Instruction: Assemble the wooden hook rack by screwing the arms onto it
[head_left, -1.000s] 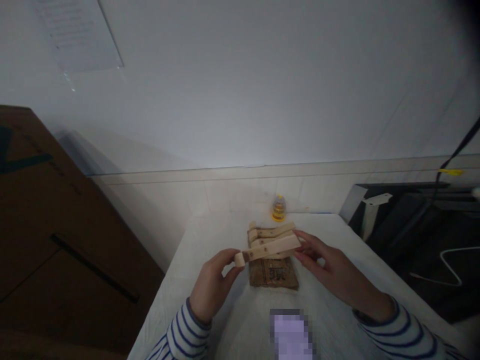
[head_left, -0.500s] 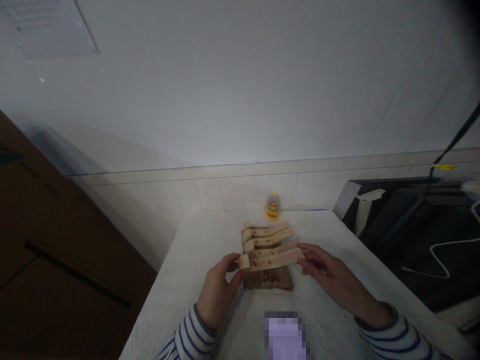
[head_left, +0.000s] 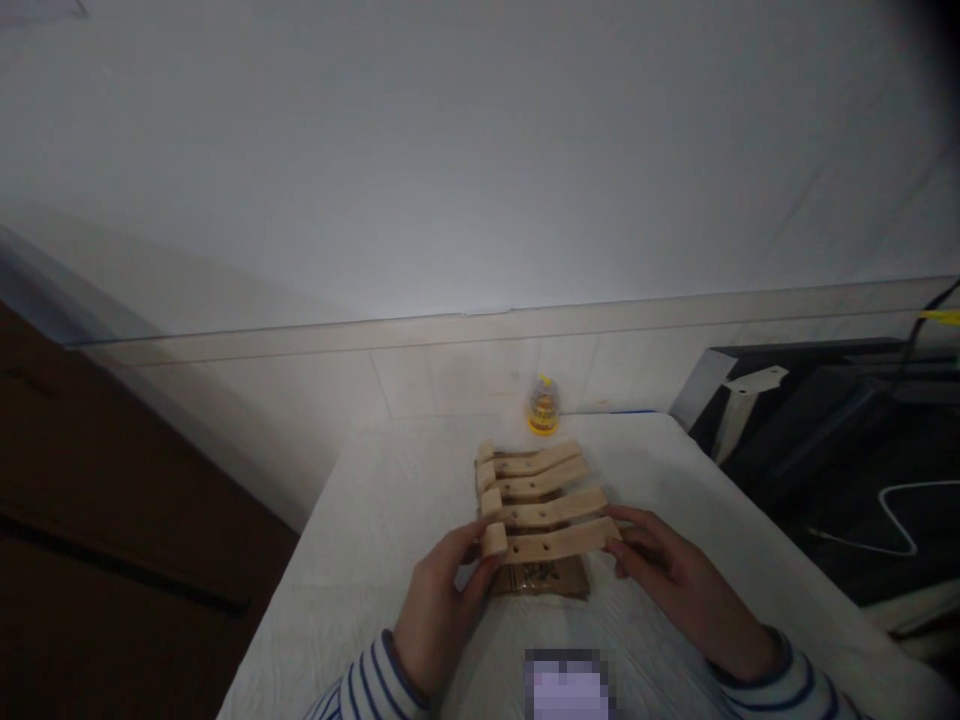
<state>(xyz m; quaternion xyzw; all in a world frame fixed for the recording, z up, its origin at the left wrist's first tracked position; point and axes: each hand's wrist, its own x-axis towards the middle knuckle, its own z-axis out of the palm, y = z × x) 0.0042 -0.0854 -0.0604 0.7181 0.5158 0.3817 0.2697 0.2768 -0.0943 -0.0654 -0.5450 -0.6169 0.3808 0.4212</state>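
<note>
Several pale wooden pieces lie side by side across a brown printed packet [head_left: 541,578]. Each is a slightly bent bar with two dark holes and a raised block at its left end. My left hand [head_left: 442,600] pinches the block end of the nearest wooden bar [head_left: 566,545]. The fingers of my right hand [head_left: 675,575] grip that bar's other end, close to the tip of the second wooden bar [head_left: 555,512]. Two more bars, the third wooden bar [head_left: 547,482] and the farthest wooden bar [head_left: 544,460], rest behind these.
A small clear container with a yellow base [head_left: 543,408] stands at the table's far edge by the wall. A pixelated lilac object [head_left: 570,688] is at the near edge of the white-covered table [head_left: 360,540]. Dark panels [head_left: 810,430] lean to the right; brown furniture [head_left: 135,500] stands left.
Both hands have drawn the nearest bar toward me, widening the gap between it and the second bar. The camera view has shifted slightly.
</note>
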